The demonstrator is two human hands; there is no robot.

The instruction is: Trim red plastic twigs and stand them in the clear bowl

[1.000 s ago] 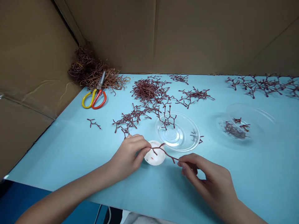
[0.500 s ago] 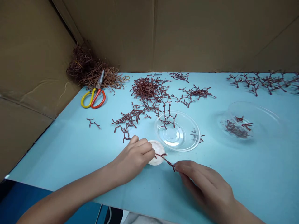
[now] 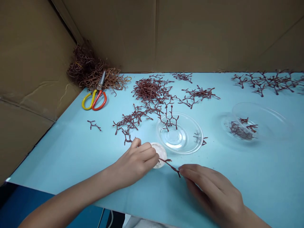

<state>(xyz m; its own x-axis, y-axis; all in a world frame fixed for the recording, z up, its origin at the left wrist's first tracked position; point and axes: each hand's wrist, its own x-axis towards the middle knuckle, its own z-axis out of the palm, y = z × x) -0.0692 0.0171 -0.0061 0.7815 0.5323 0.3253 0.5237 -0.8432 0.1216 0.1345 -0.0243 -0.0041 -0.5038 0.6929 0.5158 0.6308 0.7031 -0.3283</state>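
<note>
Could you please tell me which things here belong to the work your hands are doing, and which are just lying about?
In use: left hand, right hand, branching dark-red sprig, white disc.
Lying about: yellow-and-red-handled scissors, clear plastic dish, tangled brown heap.

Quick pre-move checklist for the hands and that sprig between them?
1. Left hand holding the upper end of the dark red sprig: cannot tell, the contact is too small to see.
2. Right hand holding the lower end: cannot tell, the fingertips sit right at it.
3. Sprig unbroken between the hands: ok.
4. White disc free of the left hand: not ok, the fingers overlap its edge.
5. Clear plastic dish right side up, hands off it: ok.
6. Scissors away from the hands: ok, they lie far left.
</note>
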